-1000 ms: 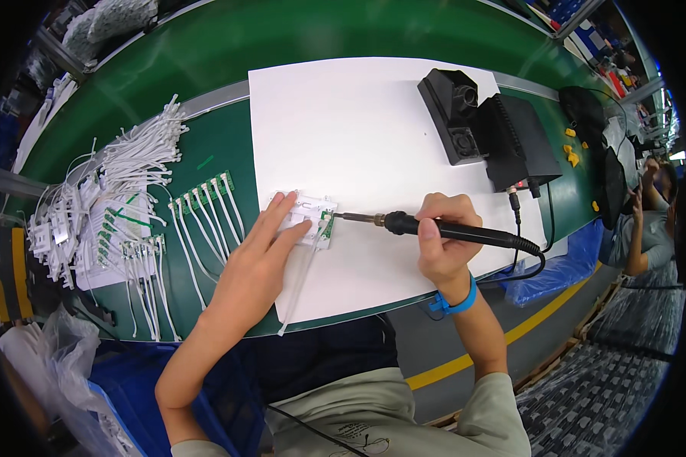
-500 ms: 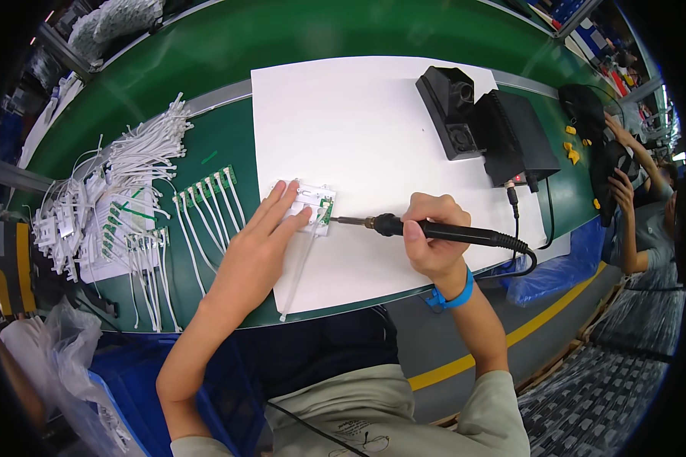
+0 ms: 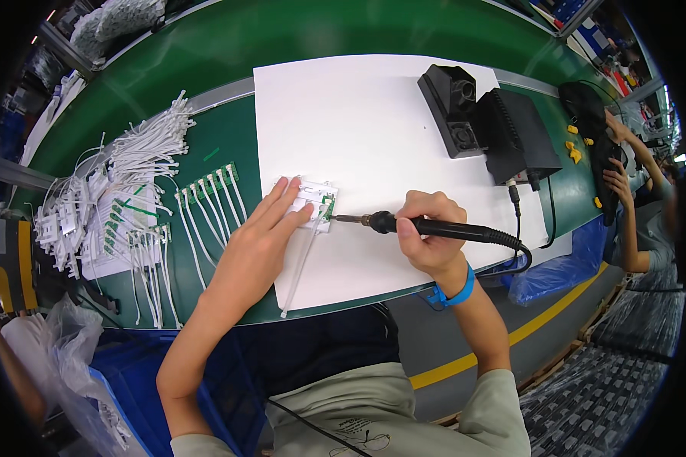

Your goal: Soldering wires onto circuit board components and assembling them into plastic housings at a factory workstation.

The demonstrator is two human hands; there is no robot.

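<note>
My right hand [image 3: 433,228] is closed around the black handle of a soldering iron [image 3: 385,222], held like a pen and pointing left. Its tip meets, or nearly meets, the right edge of a small green circuit board [image 3: 327,207]; contact is too fine to tell. The board sits on a white plastic piece [image 3: 307,191] lying on the white sheet. My left hand [image 3: 261,236] rests over that piece, fingers stretched out and pressing its left part, which they partly hide. A white cable [image 3: 300,274] runs from the board toward the table's front edge.
At the left lie green board strips with white cables [image 3: 212,186] and a heap of white cabled parts [image 3: 91,206]. A black soldering station [image 3: 514,137] and a black iron stand [image 3: 451,114] occupy the back right. Another person's hands [image 3: 621,179] work on black items at far right.
My right hand and the iron have shifted very slightly left, the tip staying at the board's edge. My left hand keeps its place on the white piece.
</note>
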